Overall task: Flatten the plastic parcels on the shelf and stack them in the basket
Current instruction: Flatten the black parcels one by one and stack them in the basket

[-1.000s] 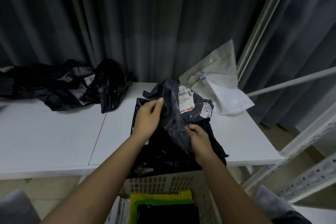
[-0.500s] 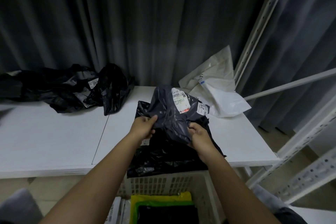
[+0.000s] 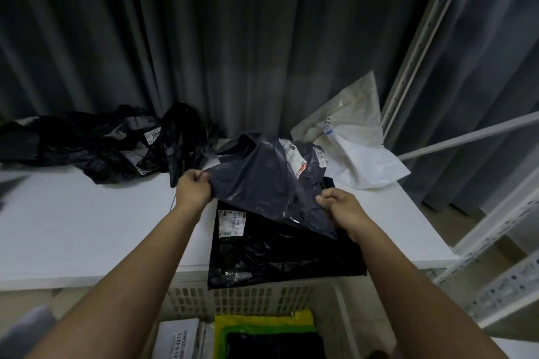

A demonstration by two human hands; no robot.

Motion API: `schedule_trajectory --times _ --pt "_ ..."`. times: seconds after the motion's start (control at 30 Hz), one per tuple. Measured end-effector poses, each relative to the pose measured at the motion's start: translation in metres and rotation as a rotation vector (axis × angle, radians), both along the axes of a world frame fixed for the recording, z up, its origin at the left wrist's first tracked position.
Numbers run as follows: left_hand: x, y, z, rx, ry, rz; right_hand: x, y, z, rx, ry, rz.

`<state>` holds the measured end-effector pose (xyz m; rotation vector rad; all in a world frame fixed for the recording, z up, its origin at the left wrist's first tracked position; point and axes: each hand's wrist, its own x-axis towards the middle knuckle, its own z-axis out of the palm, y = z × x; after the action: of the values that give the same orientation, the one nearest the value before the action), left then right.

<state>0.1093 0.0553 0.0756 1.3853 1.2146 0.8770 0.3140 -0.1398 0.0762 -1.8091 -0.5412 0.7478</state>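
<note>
Your left hand and right hand grip grey parcel, fingers curled on opposite edges, above black parcel on shelf.

One view only, worn on the head, looking forward and steeply down from just above the forearms. Faces the white shelf head-on, its front edge running across the lower third of the frame, its right front corner near the right margin and its left end cut off by the frame. Close enough that both hands, left hand and right hand, sit near centre above the front edge, at arm's reach. Basket directly below, its far rim just under the shelf's front edge, its near part cropped by the bottom margin. Dark curtain fills the upper half behind the back edge. Wide-angle bending visible in the upright post at right. No second view to overlap with.
</note>
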Motion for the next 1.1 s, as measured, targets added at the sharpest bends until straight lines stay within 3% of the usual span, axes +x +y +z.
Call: schedule_trajectory --times 0.27,0.37,0.5,0.6,0.7,0.83,0.97,1.1 --pt "0.002 0.003 -0.025 -0.018 0.001 0.09 0.024 0.007 -0.031 -0.111 -0.009 -0.259" --pt "0.004 0.002 -0.04 -0.019 0.068 0.06 0.026 0.005 -0.044 -0.19 -0.143 -0.291" --pt "0.002 -0.003 -0.058 0.007 0.315 -0.106 0.023 0.005 -0.049 -0.272 -0.234 -0.323" --pt "0.0 -0.007 -0.06 0.005 0.378 -0.15 0.011 0.015 -0.037 -0.141 -0.489 -0.395" --pt "0.0 -0.008 -0.061 -0.017 0.367 -0.218 -0.009 0.036 -0.017 0.13 -0.779 -0.083" --pt "-0.006 -0.01 -0.055 -0.021 0.398 -0.318 -0.025 0.063 -0.011 -0.037 -1.061 0.324" --pt "-0.009 -0.01 -0.049 -0.053 0.51 -0.374 -0.027 0.083 -0.026 -0.256 -1.01 0.482" --pt "-0.005 -0.002 -0.056 -0.019 0.605 -0.394 -0.028 0.09 -0.039 -0.262 -0.934 0.472"
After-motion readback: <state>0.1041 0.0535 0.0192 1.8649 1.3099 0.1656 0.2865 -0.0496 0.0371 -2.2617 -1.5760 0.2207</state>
